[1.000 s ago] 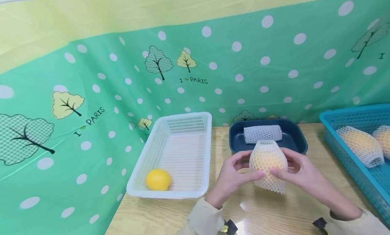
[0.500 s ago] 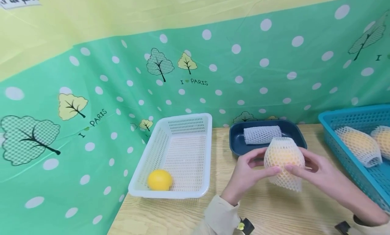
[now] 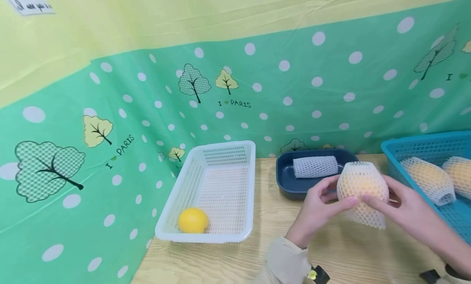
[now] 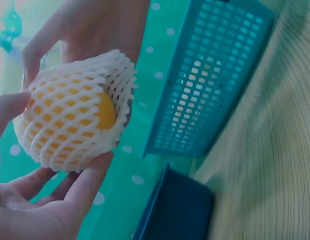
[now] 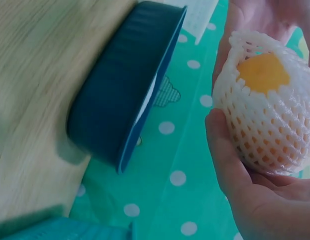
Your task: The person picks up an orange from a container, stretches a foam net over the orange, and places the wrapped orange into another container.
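A yellow, round fruit in a white foam net (image 3: 362,186) is held up over the table between both hands. My left hand (image 3: 324,208) grips its left side, thumb across the front. From the other side my right hand (image 3: 404,206) grips it, its thumb close to the left one. In the left wrist view the foam net (image 4: 70,120) is stretched round the fruit, whose bare yellow skin (image 4: 106,112) shows at the open end. Bare fruit (image 5: 264,73) also shows through the opening in the right wrist view.
A white basket (image 3: 252,186) at the left holds one bare yellow fruit (image 3: 193,220). Behind the hands, a dark blue tray (image 3: 285,186) holds an unfilled foam net (image 3: 315,167). The blue basket (image 3: 395,153) at the right contains netted fruits (image 3: 428,180).
Both hands have carried the netted fruit rightward, from in front of the dark blue tray toward the blue basket. Their grip looks the same, and the head view has shifted slightly.
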Tool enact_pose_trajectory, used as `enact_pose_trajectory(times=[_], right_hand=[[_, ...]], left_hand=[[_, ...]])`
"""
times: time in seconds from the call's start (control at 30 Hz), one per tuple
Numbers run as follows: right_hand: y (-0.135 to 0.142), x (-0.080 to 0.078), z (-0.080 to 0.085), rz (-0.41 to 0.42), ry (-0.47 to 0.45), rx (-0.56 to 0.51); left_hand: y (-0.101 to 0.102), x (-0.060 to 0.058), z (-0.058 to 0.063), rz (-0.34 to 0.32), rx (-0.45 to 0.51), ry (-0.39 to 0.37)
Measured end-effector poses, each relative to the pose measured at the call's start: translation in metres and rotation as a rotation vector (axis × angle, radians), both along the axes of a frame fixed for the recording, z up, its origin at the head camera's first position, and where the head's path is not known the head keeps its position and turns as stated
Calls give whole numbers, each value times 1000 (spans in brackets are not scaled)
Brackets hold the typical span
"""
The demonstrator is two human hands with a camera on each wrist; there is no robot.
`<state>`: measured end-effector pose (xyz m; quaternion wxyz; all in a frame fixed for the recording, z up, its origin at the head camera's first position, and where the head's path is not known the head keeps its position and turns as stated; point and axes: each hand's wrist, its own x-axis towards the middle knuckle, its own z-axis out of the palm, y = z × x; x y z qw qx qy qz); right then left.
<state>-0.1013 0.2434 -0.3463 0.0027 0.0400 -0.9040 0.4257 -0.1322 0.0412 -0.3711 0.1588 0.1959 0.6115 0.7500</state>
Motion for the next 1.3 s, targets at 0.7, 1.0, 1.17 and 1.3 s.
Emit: enact_pose_trajectory(times=[0.7,1.0,1.17,1.3], right_hand=[[37,4,11,-104,101,101],[56,-1,7,-146,159,122],[64,2,6,-191,195,146],[70,5,7,-198,224,128]], left_hand=[[44,0,6,-26,120,-52],[66,5,7,0,213,-93],[80,10,8,25,258,-122],[88,13,6,30,257,-122]])
